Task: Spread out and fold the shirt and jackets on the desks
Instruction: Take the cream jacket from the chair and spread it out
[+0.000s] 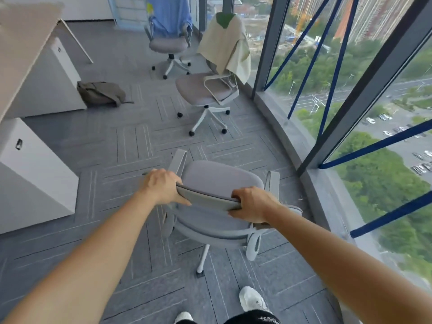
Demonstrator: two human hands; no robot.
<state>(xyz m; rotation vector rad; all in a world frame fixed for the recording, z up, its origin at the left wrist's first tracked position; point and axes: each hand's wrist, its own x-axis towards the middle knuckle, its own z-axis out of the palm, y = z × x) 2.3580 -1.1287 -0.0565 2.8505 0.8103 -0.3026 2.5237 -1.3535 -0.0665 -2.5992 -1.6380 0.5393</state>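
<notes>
A grey office chair (217, 176) stands just in front of me, its back toward me. My left hand (161, 184) grips the left end of the backrest's top edge and my right hand (251, 204) grips the right end. A beige jacket (228, 51) with a green patch hangs over the back of a second grey chair (203, 90) further ahead. A blue shirt (168, 15) is draped over a third chair (168, 44) at the far end. The edge of a pale desk (21, 43) shows at the upper left.
White cabinets (30, 181) line the left side under the desks. An olive bag (100, 92) lies on the grey carpet beside one cabinet. A curved glass wall with blue bracing (327, 66) runs along the right. My white shoes (252, 299) show at the bottom.
</notes>
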